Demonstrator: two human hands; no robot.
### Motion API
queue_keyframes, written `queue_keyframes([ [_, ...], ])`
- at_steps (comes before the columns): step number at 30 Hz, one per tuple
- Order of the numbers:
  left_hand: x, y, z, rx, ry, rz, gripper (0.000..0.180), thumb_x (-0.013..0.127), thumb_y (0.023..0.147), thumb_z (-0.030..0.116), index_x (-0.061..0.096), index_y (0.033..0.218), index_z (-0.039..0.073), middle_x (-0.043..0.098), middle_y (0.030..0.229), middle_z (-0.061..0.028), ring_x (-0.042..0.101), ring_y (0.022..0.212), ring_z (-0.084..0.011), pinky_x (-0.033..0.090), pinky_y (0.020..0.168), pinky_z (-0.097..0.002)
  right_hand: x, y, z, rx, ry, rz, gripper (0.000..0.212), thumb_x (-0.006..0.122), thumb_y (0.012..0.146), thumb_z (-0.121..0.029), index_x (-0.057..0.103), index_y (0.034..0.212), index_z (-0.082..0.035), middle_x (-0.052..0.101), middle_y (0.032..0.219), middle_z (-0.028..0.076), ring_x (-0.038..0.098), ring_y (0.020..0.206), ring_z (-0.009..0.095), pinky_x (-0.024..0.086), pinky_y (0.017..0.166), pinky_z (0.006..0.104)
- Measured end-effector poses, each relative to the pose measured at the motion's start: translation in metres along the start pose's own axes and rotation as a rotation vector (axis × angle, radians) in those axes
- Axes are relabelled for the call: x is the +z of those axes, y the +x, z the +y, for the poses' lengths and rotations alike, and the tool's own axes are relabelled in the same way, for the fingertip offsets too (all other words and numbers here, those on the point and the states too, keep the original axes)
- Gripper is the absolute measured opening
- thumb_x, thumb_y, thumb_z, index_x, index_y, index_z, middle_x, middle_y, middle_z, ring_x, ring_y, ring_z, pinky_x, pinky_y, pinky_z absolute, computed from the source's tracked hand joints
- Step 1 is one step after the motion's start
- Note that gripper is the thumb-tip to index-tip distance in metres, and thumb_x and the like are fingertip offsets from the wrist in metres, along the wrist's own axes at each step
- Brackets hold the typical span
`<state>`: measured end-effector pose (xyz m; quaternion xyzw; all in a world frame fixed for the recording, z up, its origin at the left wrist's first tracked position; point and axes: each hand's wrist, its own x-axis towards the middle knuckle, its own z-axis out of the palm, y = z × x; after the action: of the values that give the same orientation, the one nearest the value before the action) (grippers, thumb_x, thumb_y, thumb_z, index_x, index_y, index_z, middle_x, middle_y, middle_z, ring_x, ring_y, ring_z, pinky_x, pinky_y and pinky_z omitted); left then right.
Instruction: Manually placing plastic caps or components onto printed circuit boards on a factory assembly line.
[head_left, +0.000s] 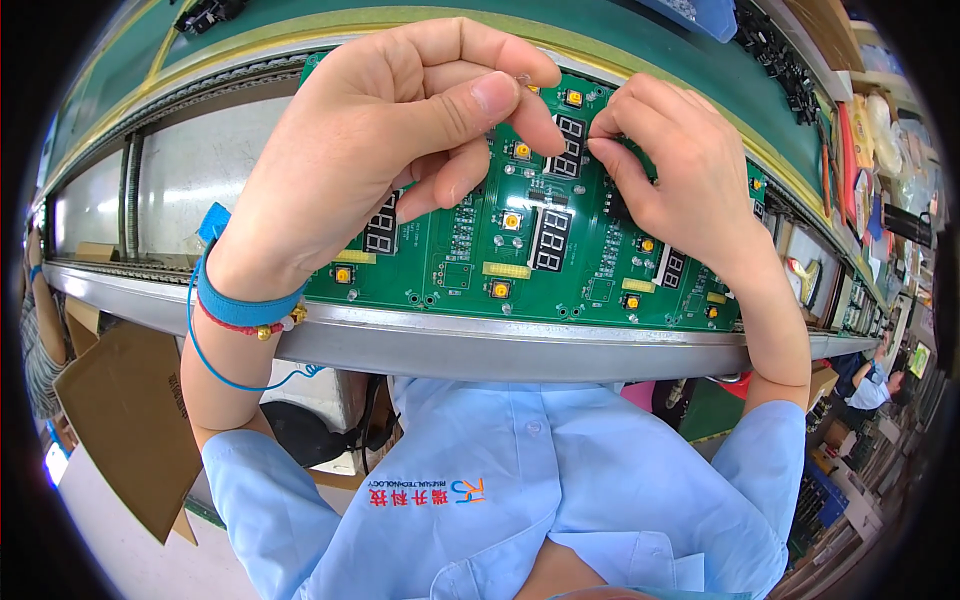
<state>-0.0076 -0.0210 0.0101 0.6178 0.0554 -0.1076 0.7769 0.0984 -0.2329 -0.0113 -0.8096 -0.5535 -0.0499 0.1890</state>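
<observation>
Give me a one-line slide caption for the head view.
Left hand and right hand pinch a small part over a green circuit board with yellow buttons, resting on a metal conveyor rail.

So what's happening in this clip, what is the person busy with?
A person in a light blue shirt works over a green circuit board lying on a metal conveyor rail. The left hand, with a blue wrist strap, pinches a tiny clear part above the board. The right hand pinches at a spot beside a digit display; what it holds is hidden.
</observation>
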Motion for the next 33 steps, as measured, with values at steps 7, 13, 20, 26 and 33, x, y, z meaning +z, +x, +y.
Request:
queue_keyframes([
  [7, 0.002, 0.002, -0.001, -0.022, -0.001, 0.006, 0.022, 0.054, 0.098, 0.021, 0.057, 0.11, 0.002, 0.065, 0.084, -0.0061, 0.033, 0.045, -0.0007, 0.021, 0.04, -0.0161, -0.01, 0.005, 0.003, -0.063, -0.1, -0.075, 0.009, 0.069, 0.075, -0.011, 0.061, 0.077, -0.007, 0.057, 0.077, 0.005, 0.06, 0.075, 0.025, 0.045, 0.064, 0.0371],
  [13, 0.0, 0.0, -0.001, -0.053, 0.066, 0.023, 0.022, 0.058, 0.096, 0.024, 0.061, 0.103, 0.003, 0.063, 0.078, -0.0026, 0.029, 0.049, -0.0002, 0.018, 0.043, -0.0175, -0.03, 0.029, -0.015, -0.009, 0.361, 0.033, 0.02, 0.072, 0.078, -0.004, 0.068, 0.097, -0.001, 0.064, 0.085, 0.005, 0.056, 0.07, 0.012, 0.041, 0.054, 0.0221],
  [20, -0.008, -0.003, 0.002, -0.047, 0.082, 0.007, 0.025, 0.059, 0.096, 0.025, 0.063, 0.101, 0.001, 0.062, 0.075, -0.0009, 0.028, 0.049, 0.0001, 0.019, 0.044, -0.0176, -0.018, 0.041, -0.024, -0.243, 0.244, 0.177, 0.018, 0.072, 0.078, 0.0, 0.067, 0.095, 0.002, 0.065, 0.084, 0.009, 0.058, 0.069, 0.017, 0.044, 0.056, 0.0237],
  [26, -0.024, -0.009, 0.007, -0.012, 0.017, 0.051, 0.033, 0.049, 0.1, 0.026, 0.063, 0.114, 0.0, 0.061, 0.075, -0.0002, 0.029, 0.049, 0.0012, 0.019, 0.044, -0.0159, -0.018, 0.049, -0.022, 0.037, 0.527, 0.036, 0.012, 0.069, 0.082, -0.001, 0.066, 0.093, 0.003, 0.063, 0.084, 0.006, 0.057, 0.075, 0.014, 0.044, 0.065, 0.022],
  [33, -0.063, -0.011, 0.02, 0.004, -0.112, 0.126, 0.035, 0.046, 0.101, 0.022, 0.054, 0.124, -0.004, 0.057, 0.077, 0.0009, 0.034, 0.052, -0.0012, 0.025, 0.045, -0.0161, -0.005, 0.056, -0.026, 0.266, 0.72, -0.085, 0.01, 0.066, 0.087, -0.007, 0.064, 0.09, 0.002, 0.06, 0.084, 0.002, 0.054, 0.076, 0.007, 0.043, 0.068, 0.0215],
])
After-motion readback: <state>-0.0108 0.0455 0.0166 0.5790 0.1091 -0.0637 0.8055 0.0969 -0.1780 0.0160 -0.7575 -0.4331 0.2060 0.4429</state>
